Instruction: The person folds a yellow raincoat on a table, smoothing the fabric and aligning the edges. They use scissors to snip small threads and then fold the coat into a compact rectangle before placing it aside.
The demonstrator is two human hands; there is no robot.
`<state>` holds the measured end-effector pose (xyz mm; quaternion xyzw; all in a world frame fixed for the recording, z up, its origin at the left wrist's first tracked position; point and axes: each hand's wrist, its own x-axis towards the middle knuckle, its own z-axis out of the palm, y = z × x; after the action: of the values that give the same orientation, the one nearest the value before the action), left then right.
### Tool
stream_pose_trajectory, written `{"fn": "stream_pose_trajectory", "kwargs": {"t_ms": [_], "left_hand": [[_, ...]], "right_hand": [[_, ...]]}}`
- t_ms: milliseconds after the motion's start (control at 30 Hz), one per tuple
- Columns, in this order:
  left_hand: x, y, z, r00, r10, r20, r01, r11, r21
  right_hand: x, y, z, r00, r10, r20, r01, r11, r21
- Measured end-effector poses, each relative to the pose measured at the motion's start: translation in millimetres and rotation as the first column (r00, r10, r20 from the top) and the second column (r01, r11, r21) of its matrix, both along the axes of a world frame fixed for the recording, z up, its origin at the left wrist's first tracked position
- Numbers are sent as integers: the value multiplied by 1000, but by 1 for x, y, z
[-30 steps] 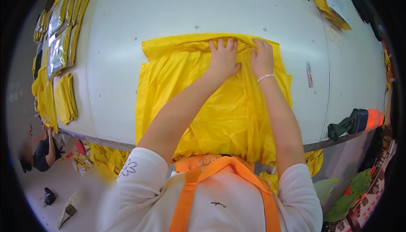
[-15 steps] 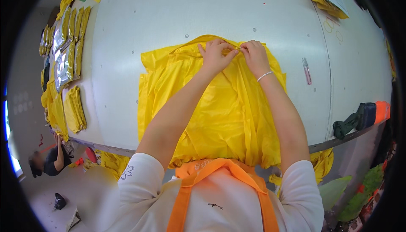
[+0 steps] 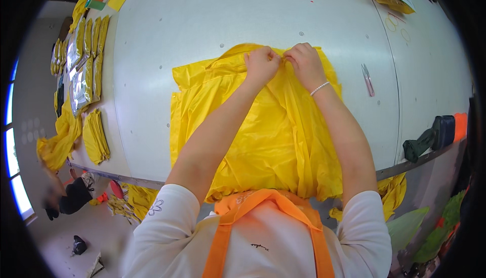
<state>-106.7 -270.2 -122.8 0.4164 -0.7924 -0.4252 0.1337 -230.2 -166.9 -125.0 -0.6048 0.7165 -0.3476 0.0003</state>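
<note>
left hand (image 3: 263,66) and right hand (image 3: 306,66) now closer together, fingers (image 3: 290,54) pinched on yellow cloth (image 3: 255,136)

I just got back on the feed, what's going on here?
A person's left hand and right hand are close together, pinching the yellow cloth near its far edge. The cloth lies gathered and creased on the white table. Snips lie to its right, untouched, and shiny packets lie off to the left.
</note>
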Motion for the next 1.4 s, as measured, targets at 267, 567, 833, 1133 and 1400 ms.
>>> {"fn": "stream_pose_trajectory", "kwargs": {"t_ms": [267, 567, 833, 1133, 1400], "left_hand": [[52, -15, 1, 993, 97, 63, -55, 875, -480], [58, -7, 13, 960, 202, 194, -134, 939, -316], [49, -20, -5, 922, 281, 265, -143, 886, -441], [149, -60, -18, 940, 310, 143, -228, 882, -413], [251, -68, -13, 783, 512, 354, -522, 850, -74]], "right_hand": [[-22, 21, -8, 987, -155, -48, 157, 986, 54], [-3, 15, -13, 981, -192, 29, 190, 981, 41], [-4, 17, -13, 968, -252, 3, 250, 961, 117], [-18, 28, -19, 924, -377, 62, 348, 898, 269], [-138, 166, -72, 633, -711, -306, 774, 580, 254]]}}
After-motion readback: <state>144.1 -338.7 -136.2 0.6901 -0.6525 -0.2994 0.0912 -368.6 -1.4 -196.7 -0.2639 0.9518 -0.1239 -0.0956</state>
